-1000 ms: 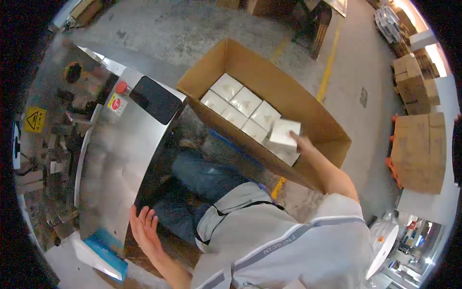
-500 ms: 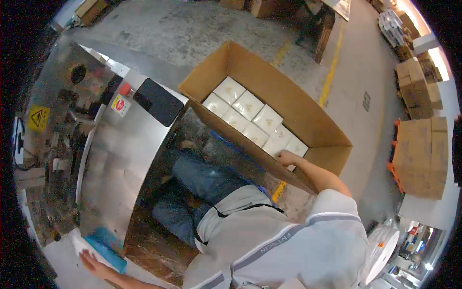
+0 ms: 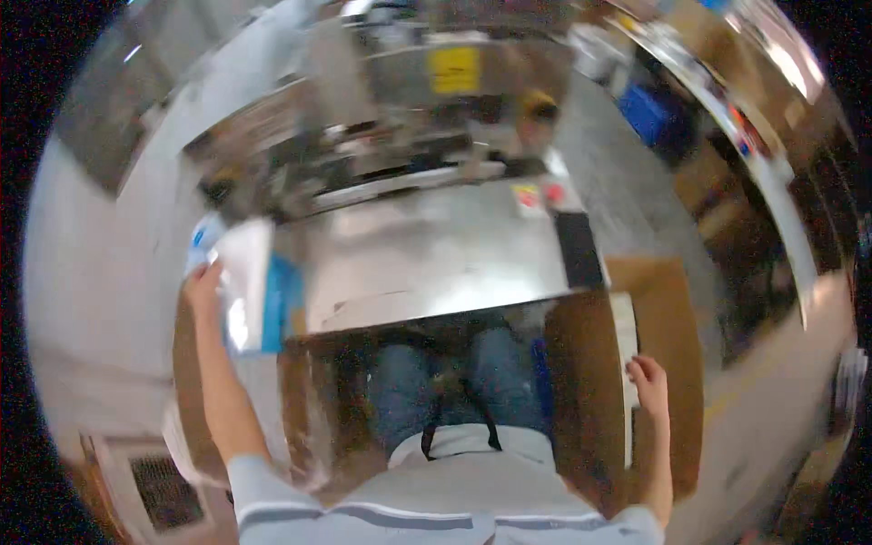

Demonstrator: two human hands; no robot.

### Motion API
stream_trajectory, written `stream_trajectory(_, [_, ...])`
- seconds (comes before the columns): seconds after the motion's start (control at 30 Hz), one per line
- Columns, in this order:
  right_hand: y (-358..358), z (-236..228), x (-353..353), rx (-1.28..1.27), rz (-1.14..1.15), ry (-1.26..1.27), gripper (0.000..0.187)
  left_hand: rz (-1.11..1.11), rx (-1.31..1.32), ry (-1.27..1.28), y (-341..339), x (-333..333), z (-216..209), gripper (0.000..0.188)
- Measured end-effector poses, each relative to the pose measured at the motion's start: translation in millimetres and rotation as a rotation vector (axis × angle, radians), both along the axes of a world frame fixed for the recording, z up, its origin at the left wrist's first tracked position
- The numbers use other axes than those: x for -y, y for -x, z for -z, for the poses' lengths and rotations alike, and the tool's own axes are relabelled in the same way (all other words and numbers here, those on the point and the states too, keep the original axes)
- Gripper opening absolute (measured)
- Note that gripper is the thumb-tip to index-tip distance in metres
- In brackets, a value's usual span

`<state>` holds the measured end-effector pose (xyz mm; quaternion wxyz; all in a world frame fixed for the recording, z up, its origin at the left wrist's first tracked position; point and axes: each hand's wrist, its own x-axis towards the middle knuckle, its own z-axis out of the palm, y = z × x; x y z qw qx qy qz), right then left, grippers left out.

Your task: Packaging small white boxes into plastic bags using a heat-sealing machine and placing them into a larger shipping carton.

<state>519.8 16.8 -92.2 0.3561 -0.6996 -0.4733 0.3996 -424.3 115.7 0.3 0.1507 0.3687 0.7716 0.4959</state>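
On the left, my left hand [image 3: 203, 283] is closed on the edge of a glossy white packet [image 3: 243, 283], which is tilted and smeared by motion. Bright blue packaging [image 3: 284, 304] lies right beside the packet, by the left end of the metal worktop. My right hand [image 3: 649, 385] is over an open cardboard box [image 3: 670, 304] on my right, its fingers curled in with nothing visible in them. Close to those fingertips, white packs [image 3: 625, 331] show as a narrow strip inside the box; the box's near wall hides the others.
Ahead of me stands a machine with a shiny metal worktop [image 3: 436, 250], a red button [image 3: 554, 193] and a black panel [image 3: 579, 250]. Another cardboard box [image 3: 189, 363] with clear plastic is under my left arm. A blue bin [image 3: 649, 113] stands at the far right.
My view has turned left toward the machine. My left hand has taken hold of the white packet and raised it. My right hand has come up off the packs in the box.
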Motion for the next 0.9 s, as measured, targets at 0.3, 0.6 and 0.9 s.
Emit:
stream_trajectory(0.3, [96.1, -108.2, -51.8, 0.084, -0.192, -0.300, 0.028, -0.189, 0.124, -0.407, -98.6, 21.9, -42.2, 0.038])
stream_trajectory(0.6, [208.9, -128.8, -81.0, 0.054, -0.553, -0.415, 0.029, -0.097, -0.130, -0.461, -112.1, 44.0, -37.5, 0.033])
stream_trajectory(0.9, [324.7, -181.6, -67.9, 0.184, -0.899, -0.767, 0.057, 0.815, -0.082, -0.117, -409.3, 94.1, -90.3, 0.047])
